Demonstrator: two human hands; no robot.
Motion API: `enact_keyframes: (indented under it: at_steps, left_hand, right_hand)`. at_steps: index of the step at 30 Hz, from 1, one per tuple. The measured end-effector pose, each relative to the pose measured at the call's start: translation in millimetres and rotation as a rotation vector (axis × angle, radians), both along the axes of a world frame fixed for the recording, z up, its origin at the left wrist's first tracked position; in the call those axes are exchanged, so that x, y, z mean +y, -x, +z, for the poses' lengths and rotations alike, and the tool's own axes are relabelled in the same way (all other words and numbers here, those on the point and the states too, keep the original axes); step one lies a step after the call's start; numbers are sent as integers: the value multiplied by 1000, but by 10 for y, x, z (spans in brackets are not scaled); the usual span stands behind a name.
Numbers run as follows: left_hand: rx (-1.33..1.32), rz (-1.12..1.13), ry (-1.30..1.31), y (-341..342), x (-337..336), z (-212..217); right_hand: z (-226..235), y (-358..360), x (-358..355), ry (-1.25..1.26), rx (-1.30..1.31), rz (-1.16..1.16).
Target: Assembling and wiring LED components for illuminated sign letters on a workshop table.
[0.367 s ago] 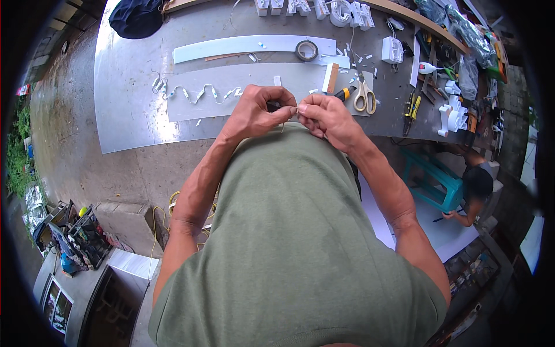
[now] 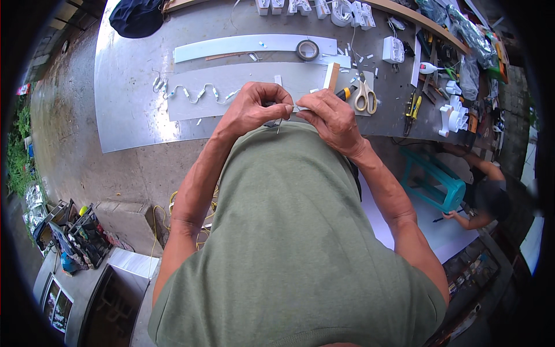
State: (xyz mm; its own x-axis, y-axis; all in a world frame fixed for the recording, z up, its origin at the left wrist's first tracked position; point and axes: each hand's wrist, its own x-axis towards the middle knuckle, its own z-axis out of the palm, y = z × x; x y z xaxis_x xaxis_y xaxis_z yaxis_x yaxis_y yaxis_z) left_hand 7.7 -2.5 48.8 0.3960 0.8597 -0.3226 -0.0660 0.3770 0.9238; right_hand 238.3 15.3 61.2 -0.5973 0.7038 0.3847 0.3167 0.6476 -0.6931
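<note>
Close together over the table's near edge, my two hands pinch a thin wire (image 2: 295,108) that spans the small gap between their fingertips. My left hand (image 2: 254,107) is closed on it with thumb and forefinger, and a loose thin end dangles below. The fingers of my right hand (image 2: 330,118) grip the other side, the back of the hand turned up. Left of my left hand, a wavy string of small LED modules on white wire (image 2: 201,92) lies on a grey sheet and runs toward that hand. Whether the two wires are one is hidden.
Right of my hands lie scissors (image 2: 365,97), a yellow-black cutter (image 2: 346,92) and a wooden block (image 2: 331,76). A roll of tape (image 2: 307,50) rests on a white strip (image 2: 243,47). Pliers (image 2: 413,107) lie farther right. Another person (image 2: 488,194) crouches by a teal stool (image 2: 442,188).
My right hand has rolled over, its back now facing up and its fingers stretched further toward the left hand. The left hand has barely moved. The other person has shifted right.
</note>
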Motion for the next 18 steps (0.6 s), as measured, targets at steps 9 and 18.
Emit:
enact_keyframes:
  at_steps: [9,18]
  left_hand:
    - [134,-35,-77,-28,-92,85]
    - [-76,37,32,36,43,-74]
  right_hand:
    - [63,19,-121,364,-43,-40]
    - [43,85,12,765,166,-90]
